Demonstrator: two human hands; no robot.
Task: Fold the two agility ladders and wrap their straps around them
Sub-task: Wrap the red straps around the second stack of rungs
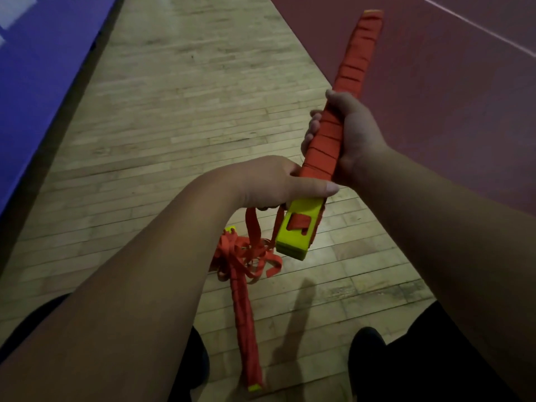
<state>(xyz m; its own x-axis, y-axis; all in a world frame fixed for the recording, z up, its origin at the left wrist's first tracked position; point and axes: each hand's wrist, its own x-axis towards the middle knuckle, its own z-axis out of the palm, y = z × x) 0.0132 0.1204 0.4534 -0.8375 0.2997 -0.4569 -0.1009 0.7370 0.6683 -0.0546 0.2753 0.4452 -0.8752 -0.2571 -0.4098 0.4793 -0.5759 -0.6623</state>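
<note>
item 1, upper left of the frame: blue mat (43, 82), edging the wooden floor (188, 111)
item 2, lower centre: second ladder (245, 329), lying on the floor between our shoes (368, 358); its lower length is bound in orange, and its loose straps (249, 256) lie tangled at the upper end; we judge it part done and laid there to free both hands
item 3, centre: left hand (269, 181), fingers curled under and thumb laid across the first ladder (352, 68) just where the wrapping stops; a strap loop hangs below it; we judge the hand pins the last turn against slackening
item 4, just below that hand: yellow rung ends (298, 233), bare, with strap threaded through their slot
item 5, centre right: right hand (356, 132), closed firmly round the wrapped middle to steady the bundle, which slants toward the upper right
item 6, upper right: red court surface (449, 97)
containers: none seen
</note>
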